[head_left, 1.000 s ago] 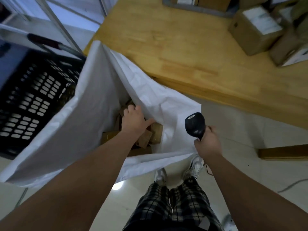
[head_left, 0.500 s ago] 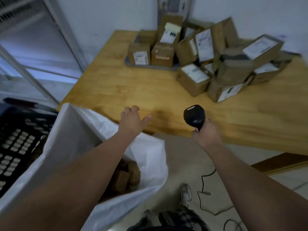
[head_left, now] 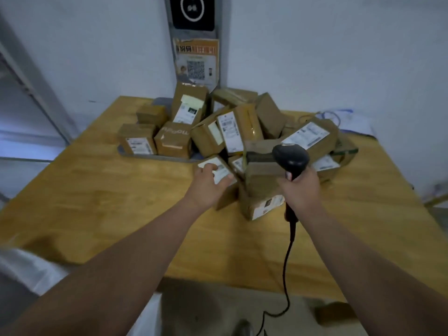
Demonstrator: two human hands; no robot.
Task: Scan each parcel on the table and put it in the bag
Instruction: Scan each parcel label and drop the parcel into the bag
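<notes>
My left hand [head_left: 207,187] clasps the labelled parcel [head_left: 222,170], my right hand [head_left: 300,190] the barcode scanner [head_left: 291,158]; yanking that parcel free may tumble the pile [head_left: 242,124] leaning against it.

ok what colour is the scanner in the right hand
The scanner is black, held in the right hand; it shows best in the head view.

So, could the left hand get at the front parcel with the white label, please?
Probably yes: the left hand lies on the front parcel, with nothing between them; the right hand holds the scanner.
</notes>
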